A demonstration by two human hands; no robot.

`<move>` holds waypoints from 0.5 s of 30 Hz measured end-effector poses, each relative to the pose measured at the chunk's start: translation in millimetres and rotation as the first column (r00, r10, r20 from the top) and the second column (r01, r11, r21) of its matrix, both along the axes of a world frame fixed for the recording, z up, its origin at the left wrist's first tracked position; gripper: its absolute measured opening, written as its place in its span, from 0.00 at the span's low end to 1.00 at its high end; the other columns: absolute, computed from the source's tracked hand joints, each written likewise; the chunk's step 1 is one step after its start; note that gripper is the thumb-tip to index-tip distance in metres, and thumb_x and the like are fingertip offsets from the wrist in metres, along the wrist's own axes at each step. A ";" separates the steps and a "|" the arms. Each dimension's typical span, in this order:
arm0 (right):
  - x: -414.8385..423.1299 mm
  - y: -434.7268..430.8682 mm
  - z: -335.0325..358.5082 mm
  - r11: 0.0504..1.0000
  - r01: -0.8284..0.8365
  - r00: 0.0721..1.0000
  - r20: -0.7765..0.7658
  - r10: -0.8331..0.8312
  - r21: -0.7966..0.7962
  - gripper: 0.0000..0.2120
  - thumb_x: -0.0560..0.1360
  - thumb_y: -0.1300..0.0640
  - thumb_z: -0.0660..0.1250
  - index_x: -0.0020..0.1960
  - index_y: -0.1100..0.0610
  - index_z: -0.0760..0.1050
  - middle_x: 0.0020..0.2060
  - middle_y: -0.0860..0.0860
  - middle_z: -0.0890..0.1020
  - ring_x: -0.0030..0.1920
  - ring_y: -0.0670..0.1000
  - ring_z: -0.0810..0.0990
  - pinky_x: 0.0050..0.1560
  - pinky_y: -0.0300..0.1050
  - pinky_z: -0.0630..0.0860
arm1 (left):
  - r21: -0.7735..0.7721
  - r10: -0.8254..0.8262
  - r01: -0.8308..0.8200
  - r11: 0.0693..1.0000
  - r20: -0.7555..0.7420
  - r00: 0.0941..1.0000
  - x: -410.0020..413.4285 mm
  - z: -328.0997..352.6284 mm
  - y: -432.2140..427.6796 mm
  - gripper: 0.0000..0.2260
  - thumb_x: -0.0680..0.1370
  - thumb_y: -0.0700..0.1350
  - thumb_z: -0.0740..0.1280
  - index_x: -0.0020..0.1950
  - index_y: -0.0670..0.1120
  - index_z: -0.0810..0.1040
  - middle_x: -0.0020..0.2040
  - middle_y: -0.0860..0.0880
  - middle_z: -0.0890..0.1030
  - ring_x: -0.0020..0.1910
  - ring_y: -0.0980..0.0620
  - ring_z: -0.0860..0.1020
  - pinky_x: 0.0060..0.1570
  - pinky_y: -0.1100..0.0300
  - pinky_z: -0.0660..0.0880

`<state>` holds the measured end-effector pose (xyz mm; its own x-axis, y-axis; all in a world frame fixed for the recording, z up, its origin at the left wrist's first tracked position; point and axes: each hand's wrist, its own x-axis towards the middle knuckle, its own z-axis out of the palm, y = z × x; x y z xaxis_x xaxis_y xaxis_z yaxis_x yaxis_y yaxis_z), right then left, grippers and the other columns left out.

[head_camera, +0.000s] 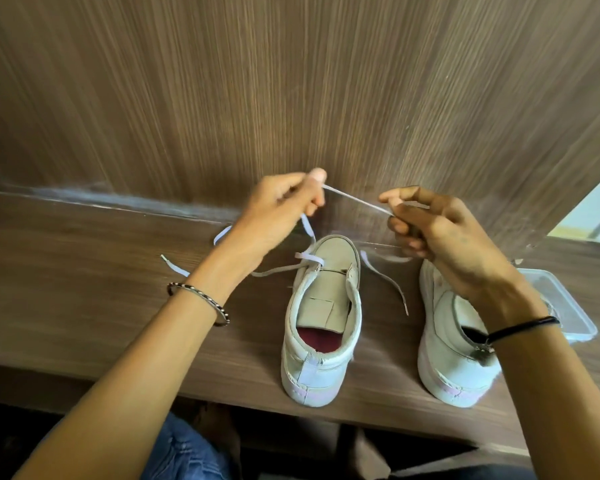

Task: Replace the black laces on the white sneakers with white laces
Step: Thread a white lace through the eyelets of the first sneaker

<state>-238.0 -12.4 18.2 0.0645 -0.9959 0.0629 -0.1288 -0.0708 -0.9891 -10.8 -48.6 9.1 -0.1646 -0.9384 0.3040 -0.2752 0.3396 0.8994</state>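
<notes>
Two white sneakers stand heel-first toward me on the wooden ledge. The left sneaker (321,320) has no lace through most of its eyelets; a white lace (355,201) crosses its front and trails off to both sides. My left hand (281,209) pinches that lace above the shoe's toe. My right hand (437,233) pinches the same lace a short way to the right, so a taut stretch runs between the two hands. The right sneaker (451,362) is partly hidden under my right wrist. No black lace is visible.
A clear plastic container lid (568,306) lies on the ledge just right of the right sneaker. A wood-grain wall panel (291,81) rises directly behind the shoes. The ledge's front edge (187,386) runs close to the heels, with my denim-clad knee (184,452) below.
</notes>
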 end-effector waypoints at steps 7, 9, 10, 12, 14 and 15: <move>-9.8 -4.2 0.1 1.000 0.027 0.991 0.133 -0.025 -0.010 0.07 0.85 0.59 0.61 0.59 0.58 0.77 0.31 0.46 0.71 0.29 0.44 0.63 0.27 0.34 0.62 | 0.183 0.428 -0.438 0.880 0.096 0.899 37.7 -19.0 -26.3 0.16 0.83 0.50 0.65 0.37 0.50 0.81 0.36 0.52 0.83 0.40 0.53 0.80 0.50 0.56 0.76; -4.1 -3.4 -0.9 1.000 0.002 0.995 0.103 0.000 -0.016 0.07 0.85 0.58 0.61 0.59 0.58 0.77 0.32 0.47 0.72 0.29 0.44 0.64 0.27 0.35 0.62 | 0.049 0.381 -0.405 0.913 0.251 0.890 29.6 -13.4 -17.5 0.08 0.82 0.49 0.66 0.47 0.51 0.84 0.48 0.54 0.86 0.50 0.55 0.81 0.55 0.57 0.76; 0.0 -2.8 -1.6 1.000 -0.013 0.997 0.081 0.014 -0.019 0.08 0.85 0.58 0.62 0.60 0.59 0.77 0.32 0.47 0.72 0.29 0.44 0.64 0.28 0.35 0.62 | 0.004 0.308 -0.319 0.948 0.253 0.917 22.0 -8.5 -10.8 0.07 0.82 0.49 0.66 0.52 0.52 0.84 0.51 0.56 0.85 0.51 0.60 0.80 0.55 0.60 0.75; 9.2 -1.2 -2.5 0.999 -0.034 0.998 0.050 0.035 -0.023 0.10 0.85 0.58 0.63 0.62 0.62 0.76 0.32 0.47 0.73 0.29 0.45 0.65 0.27 0.35 0.61 | -0.004 0.087 -0.089 0.996 0.200 0.976 5.4 -0.1 2.7 0.10 0.84 0.52 0.63 0.57 0.52 0.84 0.51 0.59 0.86 0.46 0.67 0.79 0.51 0.67 0.73; 16.8 0.3 -2.8 0.998 -0.053 0.999 0.007 0.054 -0.045 0.11 0.84 0.57 0.63 0.62 0.64 0.76 0.33 0.48 0.75 0.28 0.45 0.67 0.26 0.34 0.63 | 0.051 -0.106 0.098 0.994 0.173 0.979 -11.1 1.1 13.1 0.16 0.85 0.57 0.60 0.56 0.50 0.84 0.48 0.59 0.85 0.47 0.63 0.81 0.51 0.63 0.73; 19.3 0.9 -3.1 0.996 -0.068 0.998 -0.016 0.067 -0.061 0.12 0.84 0.57 0.63 0.62 0.65 0.76 0.33 0.49 0.76 0.28 0.45 0.68 0.26 0.34 0.63 | 0.068 -0.167 0.157 0.985 0.188 0.968 -17.5 -2.2 15.4 0.18 0.84 0.59 0.59 0.54 0.49 0.84 0.43 0.58 0.84 0.43 0.60 0.80 0.47 0.59 0.74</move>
